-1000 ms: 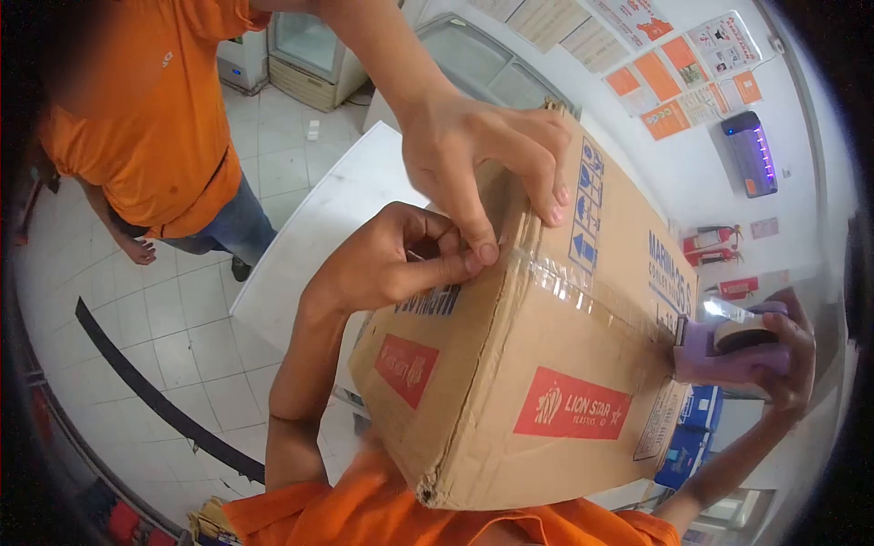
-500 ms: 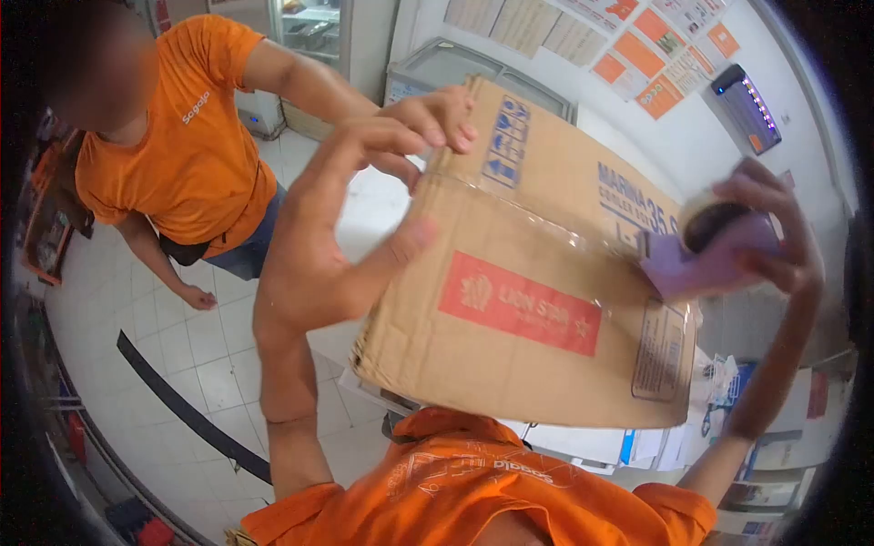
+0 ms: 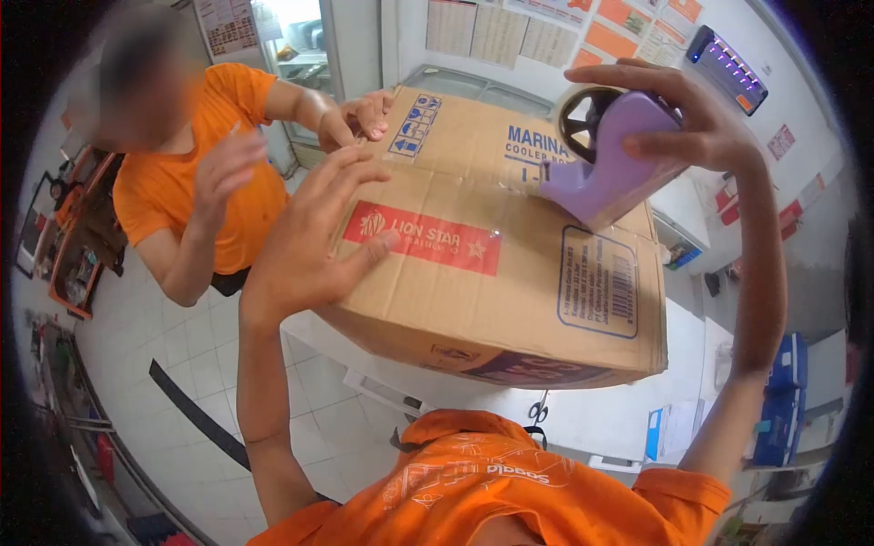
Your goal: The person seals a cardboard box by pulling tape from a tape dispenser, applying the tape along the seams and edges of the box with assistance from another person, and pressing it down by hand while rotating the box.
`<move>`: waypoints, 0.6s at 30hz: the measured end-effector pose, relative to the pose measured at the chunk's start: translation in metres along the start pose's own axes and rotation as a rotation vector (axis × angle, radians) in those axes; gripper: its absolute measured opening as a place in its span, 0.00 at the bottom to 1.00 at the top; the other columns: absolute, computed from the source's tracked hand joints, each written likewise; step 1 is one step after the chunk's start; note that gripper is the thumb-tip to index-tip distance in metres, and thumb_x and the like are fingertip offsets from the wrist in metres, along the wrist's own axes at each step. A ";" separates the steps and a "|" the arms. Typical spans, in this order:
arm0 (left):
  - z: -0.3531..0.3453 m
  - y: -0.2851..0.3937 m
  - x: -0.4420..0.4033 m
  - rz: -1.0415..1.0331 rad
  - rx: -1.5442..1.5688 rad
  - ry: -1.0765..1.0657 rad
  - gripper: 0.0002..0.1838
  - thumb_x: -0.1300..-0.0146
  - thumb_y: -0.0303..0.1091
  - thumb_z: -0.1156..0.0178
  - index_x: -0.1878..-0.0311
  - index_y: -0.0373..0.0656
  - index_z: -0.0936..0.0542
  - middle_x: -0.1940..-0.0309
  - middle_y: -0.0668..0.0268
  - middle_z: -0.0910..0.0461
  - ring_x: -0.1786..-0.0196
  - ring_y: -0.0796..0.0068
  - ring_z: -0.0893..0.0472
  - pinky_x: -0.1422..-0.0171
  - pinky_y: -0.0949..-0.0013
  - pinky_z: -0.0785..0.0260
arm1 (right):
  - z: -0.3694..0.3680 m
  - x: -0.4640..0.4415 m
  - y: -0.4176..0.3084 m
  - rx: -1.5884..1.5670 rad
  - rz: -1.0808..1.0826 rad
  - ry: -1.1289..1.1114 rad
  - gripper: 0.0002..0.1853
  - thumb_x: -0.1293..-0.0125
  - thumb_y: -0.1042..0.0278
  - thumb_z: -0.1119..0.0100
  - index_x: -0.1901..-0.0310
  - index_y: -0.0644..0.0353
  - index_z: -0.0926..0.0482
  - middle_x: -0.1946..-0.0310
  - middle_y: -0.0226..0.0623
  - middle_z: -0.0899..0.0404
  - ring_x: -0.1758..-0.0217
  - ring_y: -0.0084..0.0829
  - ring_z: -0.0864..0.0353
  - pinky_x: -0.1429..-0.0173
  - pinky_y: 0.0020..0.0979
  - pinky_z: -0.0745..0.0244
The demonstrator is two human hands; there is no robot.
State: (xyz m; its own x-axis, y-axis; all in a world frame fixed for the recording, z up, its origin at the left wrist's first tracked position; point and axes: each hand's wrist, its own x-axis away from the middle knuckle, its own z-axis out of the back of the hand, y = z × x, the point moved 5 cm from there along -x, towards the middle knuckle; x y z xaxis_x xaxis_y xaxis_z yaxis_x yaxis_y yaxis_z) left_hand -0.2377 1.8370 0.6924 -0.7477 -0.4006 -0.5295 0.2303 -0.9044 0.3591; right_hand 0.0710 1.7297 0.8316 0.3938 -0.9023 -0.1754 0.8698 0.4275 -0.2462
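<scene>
At the left side of the cardboard carton (image 3: pixel 519 300), the left hand (image 3: pixel 305 237) lies splayed, not gripping; light pressure could let the carton skid. The right hand (image 3: pixel 683 114) grasps the purple tape dispenser (image 3: pixel 628 150), whose tilt might crease tape or scrape cardboard. The carton sits between and below both hands, over the table (image 3: pixel 587 423).

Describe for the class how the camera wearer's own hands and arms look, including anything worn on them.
The left hand and right hand are bare; no gloves, rings or watch can be seen. Short orange sleeves leave the forearms uncovered, matching an orange shirt with pale printed lettering.
</scene>
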 end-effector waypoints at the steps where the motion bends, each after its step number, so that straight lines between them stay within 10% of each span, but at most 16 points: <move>1: 0.001 0.003 -0.003 0.005 -0.016 0.024 0.31 0.42 0.39 0.29 0.37 0.40 0.26 0.32 0.51 0.30 0.28 0.50 0.30 0.24 0.54 0.39 | 0.000 0.000 0.002 -0.006 0.018 0.003 0.41 0.58 0.67 0.37 0.34 0.60 0.22 0.34 0.50 0.24 0.39 0.46 0.17 0.33 0.41 0.19; 18: -0.032 0.026 -0.013 0.070 -0.028 0.097 0.41 0.40 0.41 0.28 0.28 0.37 0.35 0.33 0.49 0.28 0.28 0.52 0.29 0.24 0.56 0.37 | 0.003 0.049 0.023 -0.139 0.015 0.203 0.39 0.46 0.53 0.28 0.30 0.50 0.25 0.31 0.38 0.25 0.35 0.38 0.20 0.29 0.41 0.25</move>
State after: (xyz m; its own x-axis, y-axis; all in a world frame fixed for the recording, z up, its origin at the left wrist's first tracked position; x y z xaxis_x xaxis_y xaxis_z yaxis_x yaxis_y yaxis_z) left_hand -0.2021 1.8142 0.6834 -0.6656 -0.4742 -0.5763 0.2983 -0.8769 0.3769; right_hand 0.1112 1.6949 0.8198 0.3265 -0.8719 -0.3650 0.8092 0.4574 -0.3687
